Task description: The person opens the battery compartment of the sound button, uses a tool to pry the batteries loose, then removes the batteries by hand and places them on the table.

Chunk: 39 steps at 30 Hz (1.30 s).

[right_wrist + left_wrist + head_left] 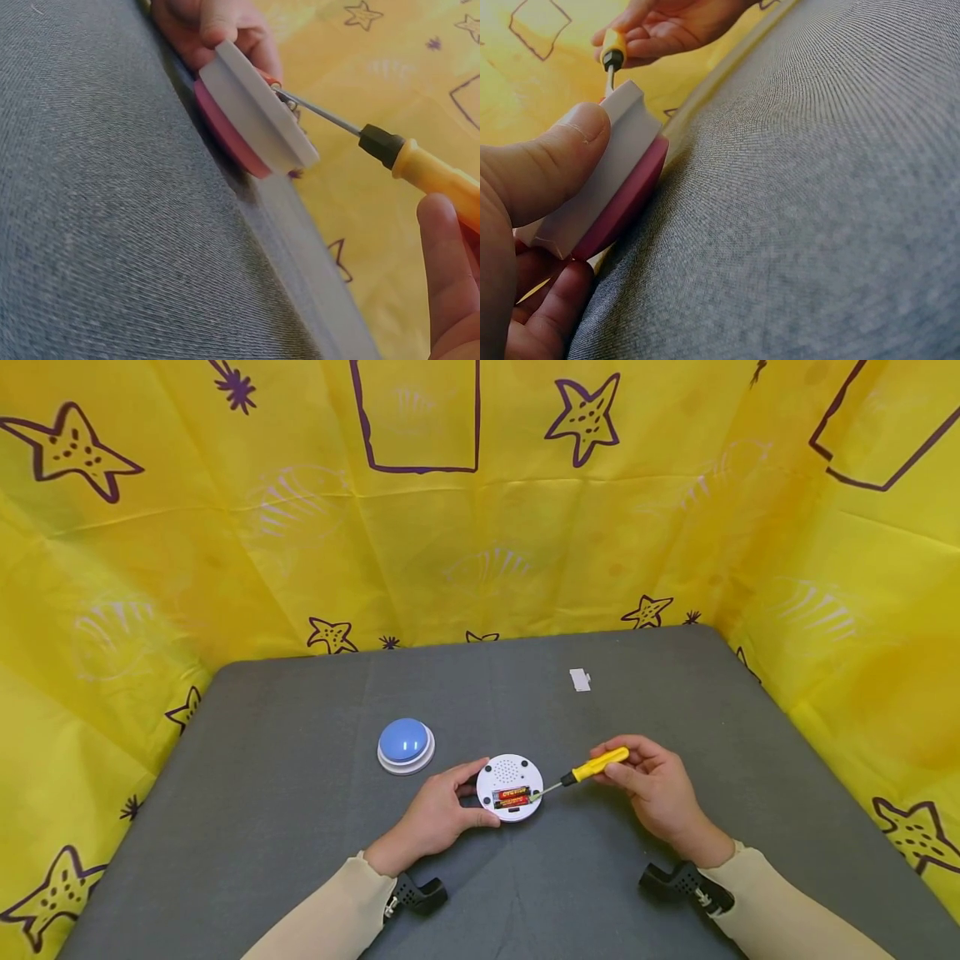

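Observation:
My left hand [437,812] grips a round white push button [501,767] by its left edge, thumb on the near side. The button lies upside down, its pink dome [630,196] facing the table. Two red batteries [512,797] show side by side in its open compartment. In my right hand [663,793] is a screwdriver with a yellow handle [602,763], pinched between thumb and fingers. Its thin metal shaft [322,112] slants down to the left, and the tip is at the right end of the batteries, by the metal contacts [285,97].
A second push button [403,741], with a blue dome and white base, stands upright to the left behind my left hand. A small white battery cover [580,680] lies farther back on the grey table [300,860]. Yellow patterned cloth [420,543] surrounds the table's back and sides.

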Motion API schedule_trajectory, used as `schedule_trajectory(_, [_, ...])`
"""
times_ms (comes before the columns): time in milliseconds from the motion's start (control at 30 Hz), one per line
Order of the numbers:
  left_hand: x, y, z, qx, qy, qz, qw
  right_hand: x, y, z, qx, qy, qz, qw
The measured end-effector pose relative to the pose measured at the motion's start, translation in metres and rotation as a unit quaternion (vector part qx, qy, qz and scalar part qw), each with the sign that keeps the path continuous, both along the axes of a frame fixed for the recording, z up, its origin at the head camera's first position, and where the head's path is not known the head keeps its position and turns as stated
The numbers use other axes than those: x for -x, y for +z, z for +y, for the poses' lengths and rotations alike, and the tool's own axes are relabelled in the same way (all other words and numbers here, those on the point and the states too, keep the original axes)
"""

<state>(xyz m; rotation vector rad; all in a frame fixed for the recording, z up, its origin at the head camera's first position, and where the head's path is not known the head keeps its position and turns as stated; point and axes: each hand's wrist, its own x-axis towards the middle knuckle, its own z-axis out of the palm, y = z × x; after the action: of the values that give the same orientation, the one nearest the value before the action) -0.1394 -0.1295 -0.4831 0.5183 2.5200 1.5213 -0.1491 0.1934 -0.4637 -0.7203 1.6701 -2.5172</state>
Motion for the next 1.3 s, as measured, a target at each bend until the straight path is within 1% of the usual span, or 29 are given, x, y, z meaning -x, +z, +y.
schedule_trajectory(567, [-0.001, 0.002, 0.0, -0.006, -0.003, -0.006, 1.0, 0.005, -0.001, 0.005, 0.04, 0.016, -0.005, 0.9991])
schedule_trajectory(667, [-0.002, 0.003, 0.0, -0.006, -0.002, -0.007, 1.0, 0.006, -0.001, 0.007, 0.04, 0.022, -0.012, 0.9989])
schedule_trajectory(733, [-0.002, 0.003, 0.0, -0.003, -0.001, -0.007, 1.0, 0.008, 0.0, 0.009, 0.04, 0.027, -0.024, 0.9985])
schedule_trajectory(867, [0.0, 0.002, 0.001, 0.0, -0.001, -0.004, 1.0, 0.013, 0.006, 0.021, 0.047, 0.035, -0.078, 0.9952])
schedule_trajectory(933, [0.001, 0.002, 0.001, -0.001, -0.002, -0.002, 1.0, 0.018, 0.008, 0.031, 0.069, 0.048, -0.123, 0.9888])
schedule_trajectory(1000, [0.001, 0.001, 0.001, -0.002, -0.002, 0.0, 1.0, 0.022, 0.01, 0.043, 0.099, 0.067, -0.173, 0.9777])
schedule_trajectory(1033, [0.001, 0.001, 0.001, -0.003, -0.001, 0.0, 1.0, 0.025, 0.011, 0.049, 0.116, 0.075, -0.198, 0.9704])
schedule_trajectory(1100, [0.001, 0.001, 0.001, -0.003, -0.001, 0.001, 1.0, 0.029, 0.011, 0.062, 0.154, 0.092, -0.248, 0.9522])
schedule_trajectory(1133, [0.0, 0.001, 0.001, -0.003, -0.001, 0.002, 1.0, 0.031, 0.011, 0.068, 0.165, 0.095, -0.266, 0.9449])
schedule_trajectory(1167, [0.0, 0.0, 0.0, -0.002, 0.0, 0.002, 1.0, 0.033, 0.012, 0.073, 0.171, 0.094, -0.281, 0.9398])
schedule_trajectory(1200, [0.0, 0.0, 0.0, -0.002, 0.0, 0.002, 1.0, 0.035, 0.012, 0.079, 0.169, 0.089, -0.29, 0.9378])
schedule_trajectory(1233, [-0.001, 0.0, 0.0, -0.003, 0.001, 0.002, 1.0, 0.036, 0.013, 0.083, 0.159, 0.08, -0.296, 0.9384])
schedule_trajectory(1300, [-0.002, 0.001, 0.0, -0.007, 0.0, 0.001, 1.0, 0.039, 0.016, 0.092, 0.115, 0.054, -0.299, 0.9459])
